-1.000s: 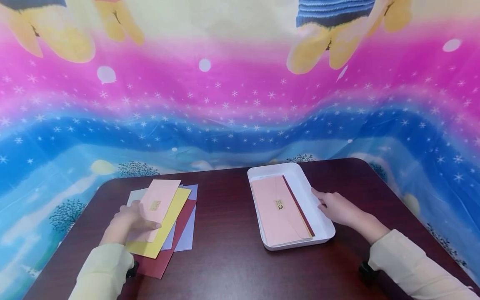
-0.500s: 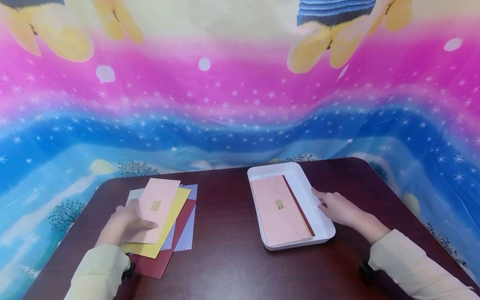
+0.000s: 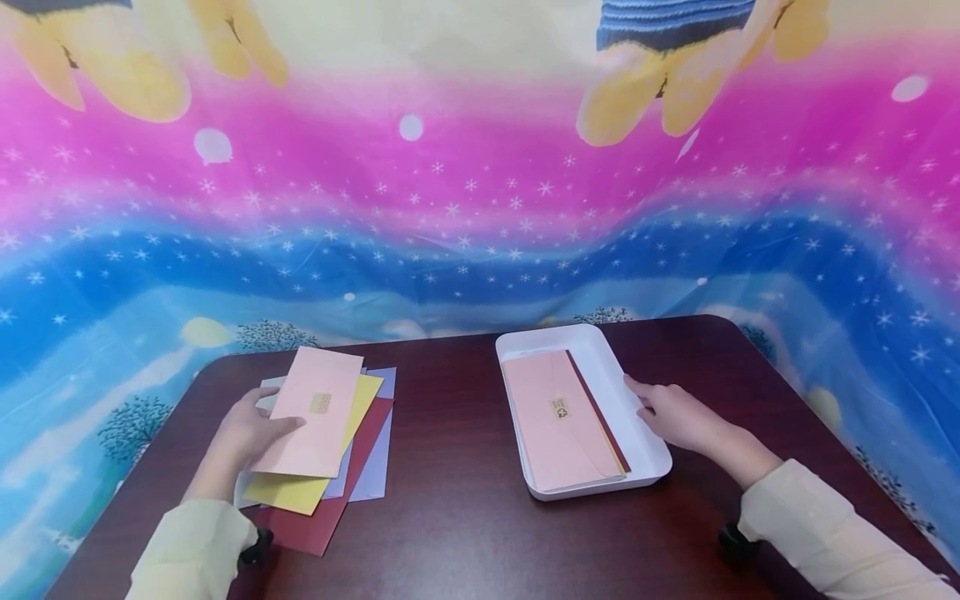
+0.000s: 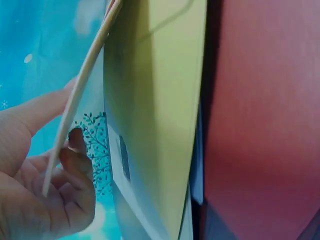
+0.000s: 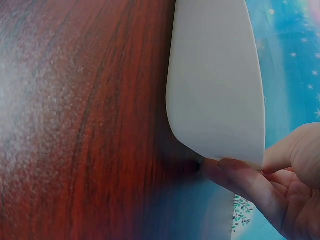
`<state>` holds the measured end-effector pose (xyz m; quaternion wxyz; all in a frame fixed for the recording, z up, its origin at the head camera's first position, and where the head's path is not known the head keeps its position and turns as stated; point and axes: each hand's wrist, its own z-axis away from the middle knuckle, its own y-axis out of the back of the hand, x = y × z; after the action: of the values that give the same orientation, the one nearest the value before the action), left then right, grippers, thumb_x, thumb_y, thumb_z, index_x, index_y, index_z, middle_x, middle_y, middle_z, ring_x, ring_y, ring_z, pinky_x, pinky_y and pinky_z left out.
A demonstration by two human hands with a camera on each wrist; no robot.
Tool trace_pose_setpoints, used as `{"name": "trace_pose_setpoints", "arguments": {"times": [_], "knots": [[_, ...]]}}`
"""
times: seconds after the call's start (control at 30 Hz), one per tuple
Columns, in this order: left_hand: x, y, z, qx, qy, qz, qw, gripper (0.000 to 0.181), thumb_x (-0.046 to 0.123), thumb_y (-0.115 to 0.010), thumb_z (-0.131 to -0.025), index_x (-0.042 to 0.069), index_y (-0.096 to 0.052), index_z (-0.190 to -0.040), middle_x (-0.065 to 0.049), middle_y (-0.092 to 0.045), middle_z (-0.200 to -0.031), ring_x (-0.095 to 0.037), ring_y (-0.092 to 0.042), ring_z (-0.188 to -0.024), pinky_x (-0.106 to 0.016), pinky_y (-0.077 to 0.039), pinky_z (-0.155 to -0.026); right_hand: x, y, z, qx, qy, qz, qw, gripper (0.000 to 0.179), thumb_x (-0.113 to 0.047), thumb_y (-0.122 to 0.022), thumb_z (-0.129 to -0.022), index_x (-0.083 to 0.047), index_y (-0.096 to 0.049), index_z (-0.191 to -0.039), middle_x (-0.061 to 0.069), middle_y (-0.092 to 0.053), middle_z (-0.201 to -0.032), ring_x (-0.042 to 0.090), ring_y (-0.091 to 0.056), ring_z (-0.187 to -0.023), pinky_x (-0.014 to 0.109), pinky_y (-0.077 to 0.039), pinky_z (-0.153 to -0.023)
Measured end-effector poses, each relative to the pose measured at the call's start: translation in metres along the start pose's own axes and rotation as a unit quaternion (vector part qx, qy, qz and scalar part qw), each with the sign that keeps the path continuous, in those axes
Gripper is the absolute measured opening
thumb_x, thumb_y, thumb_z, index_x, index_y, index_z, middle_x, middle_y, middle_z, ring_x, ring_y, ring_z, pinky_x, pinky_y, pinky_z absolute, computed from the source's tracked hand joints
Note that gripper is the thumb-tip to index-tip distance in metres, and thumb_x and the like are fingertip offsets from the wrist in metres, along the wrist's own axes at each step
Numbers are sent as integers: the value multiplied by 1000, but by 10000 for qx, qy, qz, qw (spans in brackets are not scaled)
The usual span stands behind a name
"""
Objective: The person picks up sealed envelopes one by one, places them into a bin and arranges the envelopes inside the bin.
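Observation:
On the left in the head view, my left hand grips a pink envelope by its left edge, thumb on top. In the left wrist view, the pink envelope stands tilted between thumb and curled fingers, apart from the yellow envelope. Under it lies a fanned pile: the yellow envelope, a red envelope and lavender envelopes. My right hand pinches the right rim of a white tray, its fingers against the outer wall.
Inside the tray lies a pink envelope over others, with a dark red edge showing at the right. Bare dark wood table separates pile and tray. A printed cloth hangs behind the table.
My left hand has raised the pink envelope off the pile and shifted it slightly away from me, showing more of the yellow envelope's lower end. The right hand and tray stay put.

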<state>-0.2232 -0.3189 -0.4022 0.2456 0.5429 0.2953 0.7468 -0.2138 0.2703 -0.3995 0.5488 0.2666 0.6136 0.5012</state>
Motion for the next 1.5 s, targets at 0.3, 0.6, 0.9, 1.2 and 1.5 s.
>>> {"name": "trace_pose_setpoints", "arguments": {"times": [0.3, 0.6, 0.9, 1.2, 1.5], "knots": [[0, -7, 5, 89, 70, 919, 9957, 66, 22, -53, -108, -4, -22, -159, -43, -43, -138, -23, -70, -80, -40, -61, -69, -1, 0, 0, -1, -23, -17, 10000, 57, 2, -61, -98, 18, -37, -147, 32, -67, -105, 16, -55, -66, 32, -46, -59], [1, -8, 9, -95, 96, 1517, 9883, 62, 25, -38, -112, -6, -14, -160, -42, -41, -142, -18, -69, -88, -38, -61, -74, -1, 0, 0, -23, -44, -4, 10000, 57, 2, -61, -98, 18, -37, -147, 27, -68, -98, 16, -57, -68, 32, -46, -59], [3, -15, 14, 137, 175, 2290, 9732, 62, 23, -34, -112, 1, -6, -163, -37, -38, -146, -5, -66, -75, -30, -59, -69, -1, 1, 0, -29, -39, 22, 10000, 57, 2, -61, -99, 18, -37, -147, 20, -66, -88, 16, -54, -64, 32, -46, -58], [15, -24, 19, 74, 144, 2791, 9601, 63, 25, -35, -112, 6, -6, -165, -34, -31, -155, 3, -62, -78, -24, -58, -71, 0, 1, -1, -8, 3, 55, 10000, 57, 2, -61, -98, 19, -37, -147, 14, -63, -79, 16, -52, -61, 31, -46, -58], [30, -36, 24, -89, -42, 3124, 9499, 61, 22, -35, -112, 7, -8, -165, -30, -41, -147, 0, -67, -80, -26, -59, -71, 0, 0, 0, -15, -29, -5, 10000, 57, 3, -61, -98, 18, -36, -147, 21, -65, -87, 16, -52, -61, 30, -46, -57]]}}
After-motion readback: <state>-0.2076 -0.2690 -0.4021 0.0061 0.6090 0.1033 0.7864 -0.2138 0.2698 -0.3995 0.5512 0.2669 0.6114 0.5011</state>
